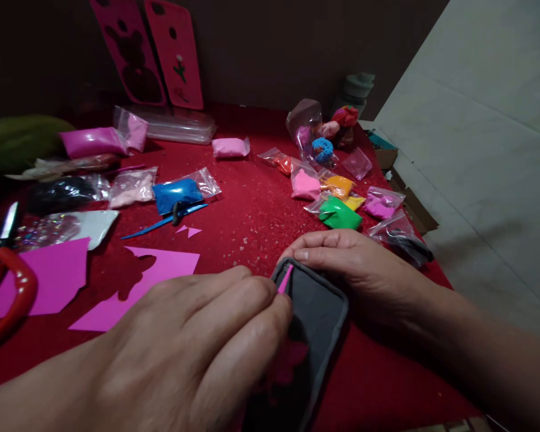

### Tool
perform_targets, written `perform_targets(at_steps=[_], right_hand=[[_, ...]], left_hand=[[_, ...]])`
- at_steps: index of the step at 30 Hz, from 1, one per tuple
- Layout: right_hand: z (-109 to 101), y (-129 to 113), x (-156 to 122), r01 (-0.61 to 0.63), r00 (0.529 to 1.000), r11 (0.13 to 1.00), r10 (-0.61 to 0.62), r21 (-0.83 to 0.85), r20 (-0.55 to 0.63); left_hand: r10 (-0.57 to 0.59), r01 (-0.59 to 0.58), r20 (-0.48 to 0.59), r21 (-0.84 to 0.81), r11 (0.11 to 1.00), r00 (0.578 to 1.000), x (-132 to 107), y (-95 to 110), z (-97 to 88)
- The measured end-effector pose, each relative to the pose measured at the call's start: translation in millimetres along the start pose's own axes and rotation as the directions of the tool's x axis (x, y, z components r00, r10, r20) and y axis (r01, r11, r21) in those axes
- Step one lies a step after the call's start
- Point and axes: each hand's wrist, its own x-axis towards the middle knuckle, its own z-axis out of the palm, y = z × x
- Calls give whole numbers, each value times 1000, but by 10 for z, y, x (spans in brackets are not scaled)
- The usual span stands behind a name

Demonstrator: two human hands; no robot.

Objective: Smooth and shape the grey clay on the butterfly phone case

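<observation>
Pinched in the fingers of my left hand (207,336) is a thin pink pointed clay tool (286,279). Its tip meets the inner edge at the far end of a dark grey phone case (317,309), which has a raised, uneven clay-like rim. My right hand (342,255) grips the case around that far end, thumb along the rim. Lower on the case lies a pink flower-like shape (290,360), partly hidden in shadow and behind my left hand. The near end of the case runs out of view.
Scissors with orange handles (22,288) and cut pink sheets (166,264) lie left. A blue tool (162,222) rests beside a blue clay packet (179,195). Several clay packets, including a green one (339,213), sit beyond my right hand. Two pink phone cases (175,54) lean at the back.
</observation>
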Motion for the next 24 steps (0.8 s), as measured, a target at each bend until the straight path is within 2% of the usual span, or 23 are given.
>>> perform_targets(at_steps=[2,4,6,7,9,13,16,19,20,24], right_hand=[[4,-1,-1,4,1000,1000,-4,2,1],[5,-3,-1,8,1000,1000,-8,-1,0],[3,-3,-1,8,1000,1000,-8,0,-4],[0,-3,-1,3,1000,1000,-3,1,-4],[-6,-3,0,-3,1000,1000,3,4,-5],[-8,-4,3,7,1000,1000,-7,1,-11],[-3,-4,1,-3,1000,1000,3,6,-16],[3,-5,-3,-6,1000,1000,7,3,-23],[4,-5,-3,-6,1000,1000,6,1,-21],[4,-6,-2,-2,1000,1000,2,11,-19]], left_hand=[[-126,126,-48,1,992,991,-9,-12,6],[-157,157,-53,-11,988,986,-27,1,14],[-35,35,14,-19,999,999,-48,23,17],[-111,111,-18,-12,994,994,-57,33,17],[-183,182,-43,-22,983,982,-68,43,13],[-118,116,-60,-39,992,991,-68,15,-4],[-122,122,-23,-21,992,992,-73,-18,-27],[-75,75,1,-4,997,997,-73,-49,-48],[-14,14,30,-7,1000,999,-68,-61,-52],[14,-15,27,19,1000,1000,-38,-115,-54]])
